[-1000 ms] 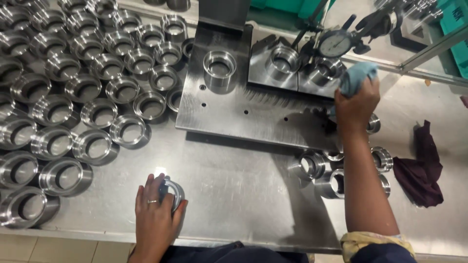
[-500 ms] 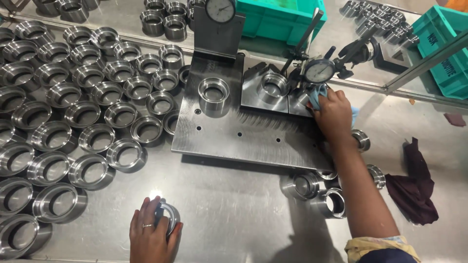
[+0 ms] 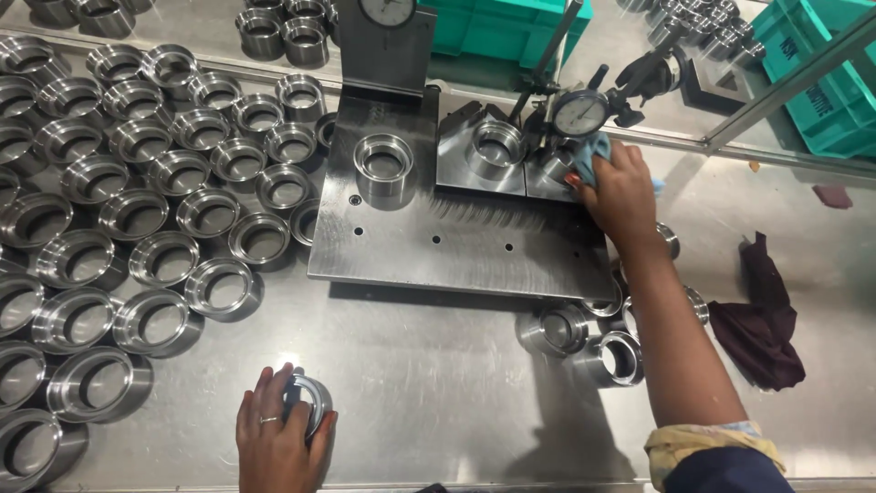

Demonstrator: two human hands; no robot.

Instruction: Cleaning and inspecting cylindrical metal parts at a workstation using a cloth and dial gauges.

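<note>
- Left hand (image 3: 274, 438) at the near edge of the steel table (image 3: 438, 402), its grip curled closed around a single metal ring (image 3: 310, 406) that rests on the table surface; a band shows on one finger.
- Right hand (image 3: 620, 196) stretched forward across the table, its grip bunched closed on a light blue cloth (image 3: 593, 155), pressed against the fixture just below a dial gauge (image 3: 580, 114).
- Dial gauge held on a dark stand arm, above a pair of steel blocks (image 3: 484, 151); one ring (image 3: 495, 144) sits seated in the left block.
- Flat steel plate (image 3: 456, 237) carrying the blocks; another ring (image 3: 383, 167) stands upright on it near its far left part, in front of a grey upright post bearing a second dial (image 3: 388, 9).
- Rows of finished rings (image 3: 137, 201) packed close together over the left half of the table, most lying with the bore facing up.
- Small cluster of rings (image 3: 593, 338) just beside the right forearm, near the plate's near right corner.
- Dark maroon rag (image 3: 757, 319) lying crumpled on the table to the right of the forearm.
- Green plastic crates (image 3: 821, 82) behind a metal rail at the far side.
</note>
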